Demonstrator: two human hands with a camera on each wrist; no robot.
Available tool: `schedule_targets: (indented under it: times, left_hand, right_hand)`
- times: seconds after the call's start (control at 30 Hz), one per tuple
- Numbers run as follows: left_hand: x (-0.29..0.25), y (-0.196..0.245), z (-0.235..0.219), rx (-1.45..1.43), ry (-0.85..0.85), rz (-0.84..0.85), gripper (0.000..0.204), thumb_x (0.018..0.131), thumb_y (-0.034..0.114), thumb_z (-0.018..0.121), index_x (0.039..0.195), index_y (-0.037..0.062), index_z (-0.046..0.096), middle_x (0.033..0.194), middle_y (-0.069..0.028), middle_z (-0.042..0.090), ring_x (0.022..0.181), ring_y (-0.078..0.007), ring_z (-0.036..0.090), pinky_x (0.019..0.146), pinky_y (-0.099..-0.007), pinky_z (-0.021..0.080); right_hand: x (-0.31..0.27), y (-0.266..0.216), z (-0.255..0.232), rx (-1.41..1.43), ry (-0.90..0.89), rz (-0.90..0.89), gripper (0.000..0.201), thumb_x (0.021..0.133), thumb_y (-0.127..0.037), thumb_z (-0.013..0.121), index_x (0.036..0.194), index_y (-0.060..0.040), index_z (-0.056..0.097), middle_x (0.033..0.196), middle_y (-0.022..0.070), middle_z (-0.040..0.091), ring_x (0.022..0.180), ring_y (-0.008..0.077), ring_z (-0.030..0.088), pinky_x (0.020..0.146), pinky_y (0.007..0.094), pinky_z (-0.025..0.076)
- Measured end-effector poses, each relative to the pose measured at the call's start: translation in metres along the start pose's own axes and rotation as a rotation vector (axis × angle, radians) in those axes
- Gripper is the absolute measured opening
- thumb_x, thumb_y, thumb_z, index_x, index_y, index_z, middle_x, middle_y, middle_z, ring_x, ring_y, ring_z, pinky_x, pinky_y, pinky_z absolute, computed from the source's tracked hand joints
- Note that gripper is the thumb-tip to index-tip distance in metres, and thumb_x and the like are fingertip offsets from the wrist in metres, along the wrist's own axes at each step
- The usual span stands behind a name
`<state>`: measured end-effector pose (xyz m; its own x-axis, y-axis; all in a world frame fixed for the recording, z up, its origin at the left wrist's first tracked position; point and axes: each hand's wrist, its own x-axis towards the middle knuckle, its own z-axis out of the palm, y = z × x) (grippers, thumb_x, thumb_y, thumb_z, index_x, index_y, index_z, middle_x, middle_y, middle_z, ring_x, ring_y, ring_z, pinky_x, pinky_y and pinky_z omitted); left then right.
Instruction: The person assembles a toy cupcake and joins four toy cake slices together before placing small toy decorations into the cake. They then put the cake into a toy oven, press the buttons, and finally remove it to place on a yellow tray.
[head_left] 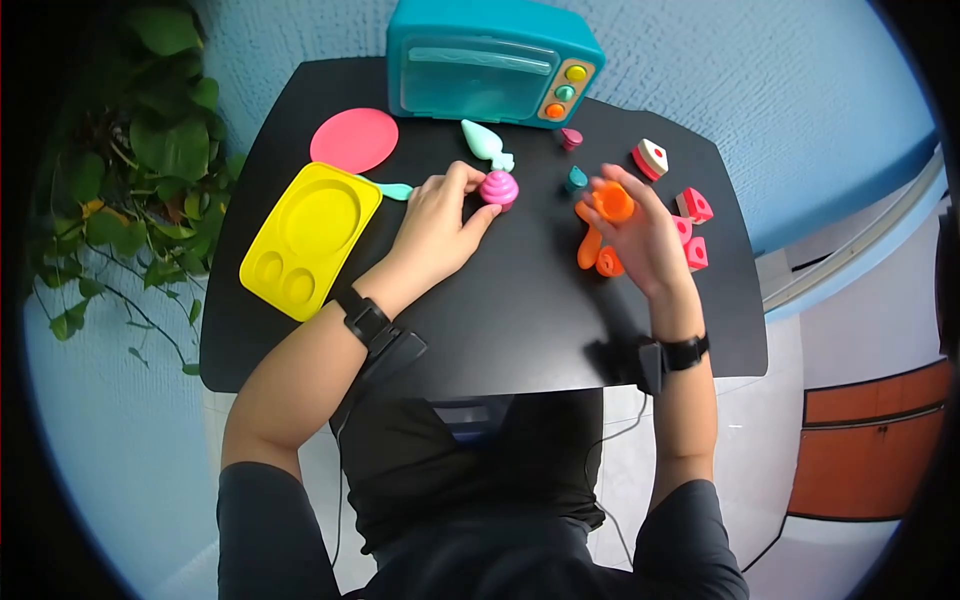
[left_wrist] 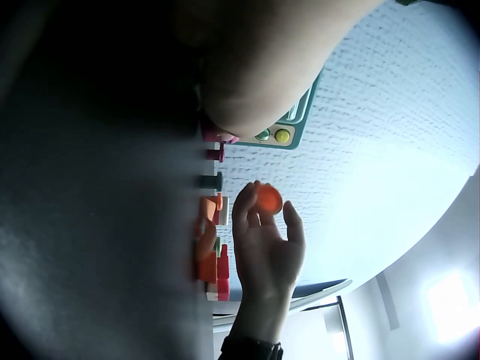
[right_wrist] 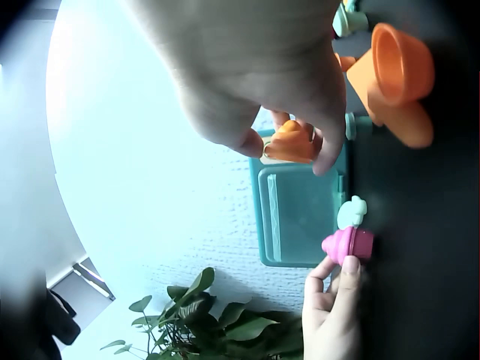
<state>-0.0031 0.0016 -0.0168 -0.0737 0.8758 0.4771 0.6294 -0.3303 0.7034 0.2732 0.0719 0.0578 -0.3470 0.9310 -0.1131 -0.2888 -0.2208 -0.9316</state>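
My left hand [head_left: 437, 222] pinches a pink toy cupcake [head_left: 499, 188] between thumb and fingers, close over the black table. In the right wrist view the cupcake [right_wrist: 345, 245] shows a swirled top on a darker base. My right hand [head_left: 648, 240] is raised at the right side and holds an orange swirled cupcake top [right_wrist: 290, 144] by the fingertips. Below this hand lie an orange cone-like piece [head_left: 589, 246] and a small orange swirled piece [head_left: 609, 263]. A mint ice-cream-shaped toy [head_left: 482, 140] rests just beyond the left hand.
At the back stands a teal toy oven [head_left: 490, 75]. A yellow tray [head_left: 262, 229], a pink plate [head_left: 354, 140] and a mint utensil handle [head_left: 396, 191] are on the left. Farther right sit a teal piece [head_left: 576, 179], a magenta piece [head_left: 571, 138], a cake slice [head_left: 651, 158] and red blocks [head_left: 695, 205].
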Motion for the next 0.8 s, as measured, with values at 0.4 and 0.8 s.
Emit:
schedule_targets:
  times: [0.4,0.8]
  left_hand:
    - [0.0,0.007,-0.002,-0.035,0.053,0.051,0.034,0.095,0.014,0.081,0.122,0.0059,0.061,0.112,-0.0093,0.072,0.105,-0.0257,0.064,0.093,-0.0394,0.052]
    - [0.002,0.026,-0.008,-0.499,-0.122,0.024,0.041,0.103,0.013,0.08,0.138,0.0036,0.062,0.118,-0.0064,0.077,0.098,-0.01,0.069,0.088,-0.0273,0.054]
  right_hand:
    - [-0.055,-0.007,-0.009,-1.382,0.041,-0.165,0.022,0.096,-0.015,0.077,0.106,0.0043,0.078,0.091,0.0145,0.081,0.083,0.0253,0.077,0.083,0.0359,0.06]
    - [0.018,0.036,0.067,-0.553,-0.181,-0.114,0.027,0.102,-0.023,0.066,0.118,-0.0007,0.065,0.096,0.0038,0.069,0.077,0.0119,0.065,0.064,0.0265,0.05]
